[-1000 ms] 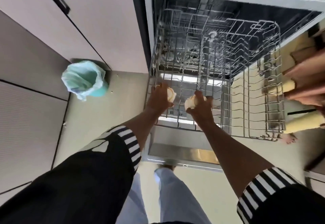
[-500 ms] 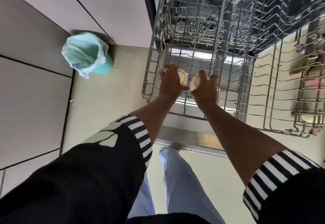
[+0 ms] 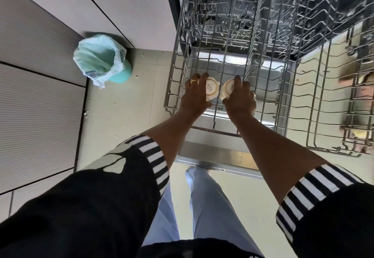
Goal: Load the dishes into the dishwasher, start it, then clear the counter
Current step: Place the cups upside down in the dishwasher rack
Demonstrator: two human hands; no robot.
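Cups: one cream cup [image 3: 212, 88] in my left hand [image 3: 195, 96], a second cup [image 3: 227, 89] in my right hand [image 3: 239, 101]. They were held side by side, nearly touching, low at the front of the dishwasher rack [image 3: 169, 104], above the open door [image 3: 212, 152]. Each hand curled its fingers over its cup from the outer side and gripped it. Both cups turned what I took for a base toward the camera, so I judged them mouth-down. I could not tell whether they already rested on the rack. Step in hand, as I judged it: seating both cups. To do it well, I would lower each into a gap of the rack rather than onto an upright and tilt it slightly so water drains. I would leave a little space between the two and release only once each sat steady. A lined bin [image 3: 101, 59] stood on the floor [image 3: 121, 106], well to the left.
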